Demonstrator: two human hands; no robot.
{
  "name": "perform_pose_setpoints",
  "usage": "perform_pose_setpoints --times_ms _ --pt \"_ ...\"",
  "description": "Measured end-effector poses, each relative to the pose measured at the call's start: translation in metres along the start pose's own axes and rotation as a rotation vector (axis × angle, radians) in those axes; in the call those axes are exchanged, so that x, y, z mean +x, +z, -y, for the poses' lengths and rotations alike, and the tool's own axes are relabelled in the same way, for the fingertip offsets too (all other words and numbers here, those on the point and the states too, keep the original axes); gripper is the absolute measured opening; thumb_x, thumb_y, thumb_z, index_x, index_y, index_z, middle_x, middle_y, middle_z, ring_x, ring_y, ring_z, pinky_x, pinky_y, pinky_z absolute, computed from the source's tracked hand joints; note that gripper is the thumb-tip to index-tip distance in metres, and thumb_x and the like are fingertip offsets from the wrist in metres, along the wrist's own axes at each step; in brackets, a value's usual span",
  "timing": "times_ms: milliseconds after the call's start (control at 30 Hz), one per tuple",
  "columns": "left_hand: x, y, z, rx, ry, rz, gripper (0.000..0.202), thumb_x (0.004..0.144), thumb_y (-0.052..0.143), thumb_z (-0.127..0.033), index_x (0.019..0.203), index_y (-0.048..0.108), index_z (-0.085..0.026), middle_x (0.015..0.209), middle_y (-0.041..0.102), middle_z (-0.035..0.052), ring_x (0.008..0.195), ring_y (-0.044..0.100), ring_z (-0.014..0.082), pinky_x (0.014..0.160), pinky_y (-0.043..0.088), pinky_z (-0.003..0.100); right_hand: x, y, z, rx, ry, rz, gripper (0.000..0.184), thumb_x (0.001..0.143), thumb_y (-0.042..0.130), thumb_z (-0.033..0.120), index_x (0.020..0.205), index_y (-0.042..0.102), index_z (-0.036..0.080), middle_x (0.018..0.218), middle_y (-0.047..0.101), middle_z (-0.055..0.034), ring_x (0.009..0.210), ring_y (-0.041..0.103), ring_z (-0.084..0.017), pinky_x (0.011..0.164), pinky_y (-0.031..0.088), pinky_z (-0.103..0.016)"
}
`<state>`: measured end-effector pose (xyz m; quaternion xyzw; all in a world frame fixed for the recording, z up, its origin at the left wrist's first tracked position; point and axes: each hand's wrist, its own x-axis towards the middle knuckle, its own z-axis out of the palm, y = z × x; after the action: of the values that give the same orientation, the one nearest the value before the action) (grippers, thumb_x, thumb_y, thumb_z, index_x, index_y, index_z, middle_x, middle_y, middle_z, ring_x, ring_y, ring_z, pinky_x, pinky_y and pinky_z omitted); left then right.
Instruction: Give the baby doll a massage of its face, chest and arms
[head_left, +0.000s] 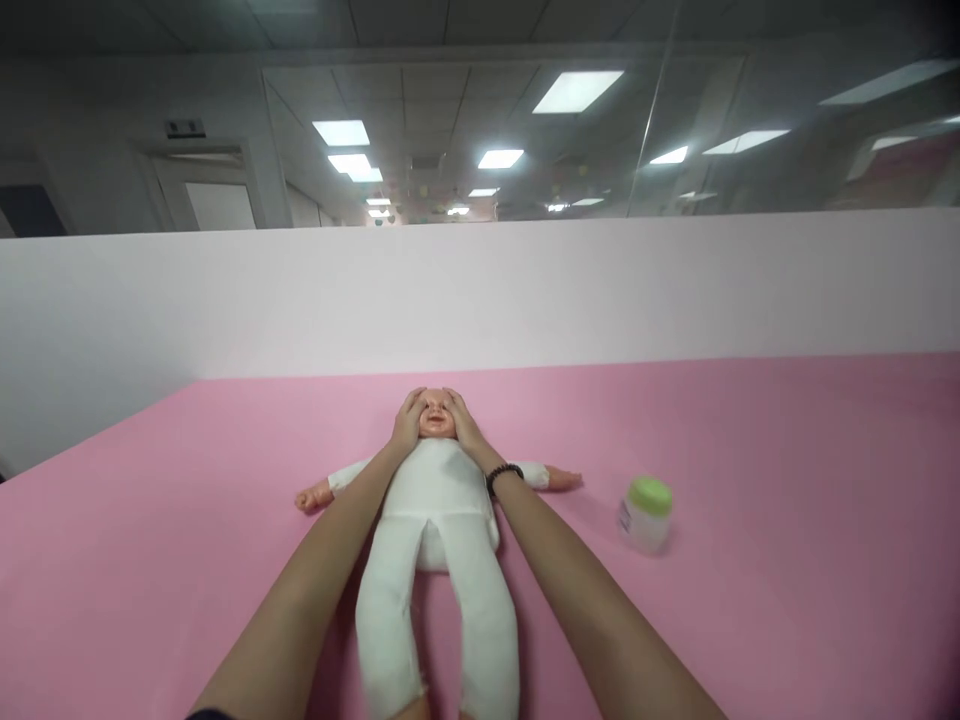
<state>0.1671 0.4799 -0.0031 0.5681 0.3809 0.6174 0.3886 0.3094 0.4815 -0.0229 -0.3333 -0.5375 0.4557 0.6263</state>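
Observation:
A baby doll (pixel 435 500) in a white cloth suit lies on its back on the pink surface (pixel 787 600), head away from me, arms spread out. My left hand (pixel 409 420) cups the left side of the doll's head. My right hand (pixel 463 420) cups the right side, fingers curved over the forehead. Both hands press against the face, with only its middle showing between them. A dark bead bracelet (pixel 502 474) circles my right wrist.
A small white jar with a green lid (pixel 646 513) stands on the pink surface to the right of the doll. A white partition wall (pixel 480 290) runs along the far edge. Beyond it are glass panels and ceiling lights.

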Motion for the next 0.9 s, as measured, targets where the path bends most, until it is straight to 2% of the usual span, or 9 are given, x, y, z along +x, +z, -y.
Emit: perform_pose_setpoints --times_ms 67,200,367,500,700,900 --pt "0.014 0.003 0.009 -0.011 0.009 0.025 0.049 0.079 0.062 -0.047 0.119 0.065 -0.019 0.123 0.069 0.0105 0.121 0.062 0.0280 0.112 0.043 0.041 0.014 -0.003 -0.006 0.015 0.004 -0.055 0.057 0.076 0.066 0.060 0.123 0.058 0.028 0.137 0.060 -0.0052 0.133 0.054 -0.025 0.120 0.038 -0.043" --pt "0.026 0.001 0.022 -0.081 -0.019 0.077 0.048 0.083 0.062 -0.046 0.124 0.063 -0.021 0.127 0.066 0.0093 0.121 0.061 0.0266 0.109 0.045 0.039 0.032 -0.007 -0.014 0.091 0.019 -0.032 0.047 0.077 0.069 0.051 0.115 0.057 0.027 0.120 0.062 -0.0042 0.116 0.061 -0.024 0.106 0.048 -0.040" --pt "0.024 -0.002 0.010 -0.099 -0.085 0.071 0.045 0.082 0.060 -0.039 0.124 0.060 -0.022 0.125 0.065 0.0075 0.119 0.060 0.0253 0.103 0.049 0.036 0.035 -0.004 -0.009 0.162 0.063 0.051 0.045 0.080 0.070 0.048 0.117 0.055 0.028 0.114 0.062 -0.0024 0.110 0.061 -0.024 0.098 0.050 -0.037" --pt "0.025 -0.004 0.001 -0.126 -0.144 0.076 0.049 0.078 0.061 -0.038 0.124 0.059 -0.022 0.124 0.064 0.0079 0.119 0.060 0.0265 0.101 0.051 0.037 0.036 0.001 -0.003 0.180 0.078 0.046 0.047 0.078 0.069 0.049 0.118 0.056 0.029 0.118 0.062 -0.0025 0.116 0.059 -0.026 0.103 0.047 -0.039" --pt "0.022 -0.006 -0.001 -0.127 -0.181 0.079 0.054 0.078 0.061 -0.039 0.129 0.058 -0.023 0.131 0.061 0.0089 0.125 0.057 0.0282 0.107 0.048 0.041 0.035 0.002 0.003 0.154 0.090 0.105 0.056 0.076 0.068 0.048 0.127 0.060 0.027 0.136 0.059 -0.0049 0.135 0.051 -0.028 0.117 0.038 -0.042" --pt "0.024 -0.009 -0.004 -0.121 -0.180 0.086 0.048 0.078 0.062 -0.038 0.123 0.060 -0.023 0.129 0.063 0.0082 0.125 0.058 0.0280 0.105 0.049 0.039 0.032 0.001 0.006 0.136 0.120 0.119 0.057 0.077 0.069 0.049 0.128 0.058 0.027 0.137 0.058 -0.0050 0.133 0.053 -0.028 0.117 0.041 -0.042"
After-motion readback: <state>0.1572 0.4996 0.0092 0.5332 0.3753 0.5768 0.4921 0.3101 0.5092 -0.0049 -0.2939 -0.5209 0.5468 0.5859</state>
